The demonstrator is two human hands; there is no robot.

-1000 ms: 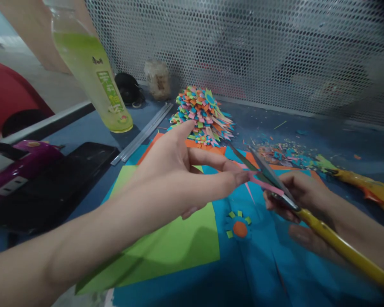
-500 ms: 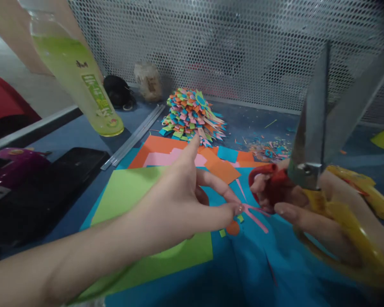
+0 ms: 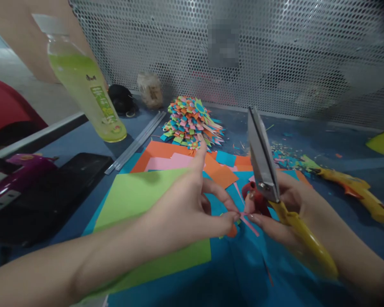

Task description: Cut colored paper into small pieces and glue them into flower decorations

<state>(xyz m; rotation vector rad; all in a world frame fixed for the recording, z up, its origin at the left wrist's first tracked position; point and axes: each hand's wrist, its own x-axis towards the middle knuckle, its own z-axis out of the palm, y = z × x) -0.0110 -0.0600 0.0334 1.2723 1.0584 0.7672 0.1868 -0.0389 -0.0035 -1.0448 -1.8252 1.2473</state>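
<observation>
My left hand (image 3: 192, 204) reaches over a green paper sheet (image 3: 137, 209) and pinches a thin pink paper strip (image 3: 249, 222) between thumb and fingertips, its forefinger sticking up. My right hand (image 3: 284, 209) grips yellow-handled scissors (image 3: 269, 170), blades closed and pointing up, while its fingertips touch the same pink strip. Under both hands lies a blue sheet (image 3: 252, 264) with a small orange paper flower (image 3: 232, 231), partly hidden by my left fingers.
A pile of several coloured paper flowers (image 3: 192, 121) stands at the back, orange and pink sheets (image 3: 166, 160) in front. A green drink bottle (image 3: 86, 85) and a black tray (image 3: 48, 187) are left. Paper scraps (image 3: 284, 153), a yellow glue gun (image 3: 355, 187), mesh wall (image 3: 275, 51).
My right hand dropped lower and closed the scissor blades, which were spread apart. My fingertips of both hands came together on the pink strip.
</observation>
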